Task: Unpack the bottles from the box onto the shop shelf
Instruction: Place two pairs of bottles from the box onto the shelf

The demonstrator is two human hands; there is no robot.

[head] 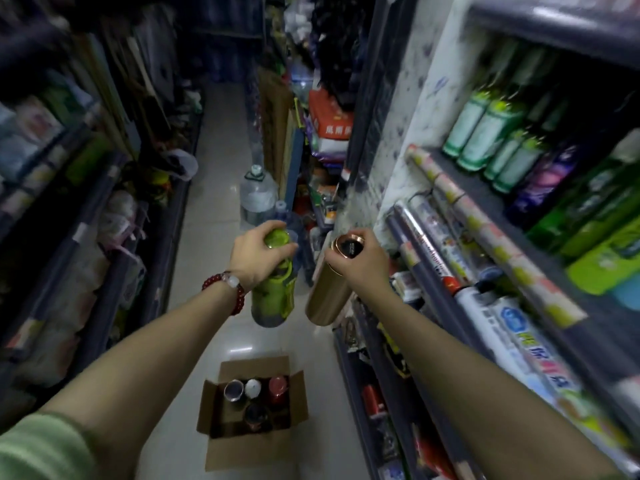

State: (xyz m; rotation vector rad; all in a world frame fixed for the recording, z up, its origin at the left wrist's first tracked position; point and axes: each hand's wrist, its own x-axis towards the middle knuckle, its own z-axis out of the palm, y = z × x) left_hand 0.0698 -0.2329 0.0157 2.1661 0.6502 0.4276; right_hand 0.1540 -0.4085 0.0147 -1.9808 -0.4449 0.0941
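Observation:
My left hand [254, 256] grips a green bottle [273, 292] by its lid, high above the floor. My right hand [360, 263] holds a rose-gold flask [327, 296] by its dark-topped cap, close beside the green one. Both hang upright over the aisle. Below them an open cardboard box [256, 448] sits on the floor with several bottles standing inside, among them a red one [278, 388] and a white-capped one [252, 388]. The shop shelf [485, 199] on the right carries green and purple bottles [485, 140].
Rolls of wrapping paper and film [467, 244] lie along the right shelf's front edge. Big water jugs [258, 195] stand on the pale tiled aisle floor ahead. Packed shelves [79, 209] line the left side. The aisle is narrow.

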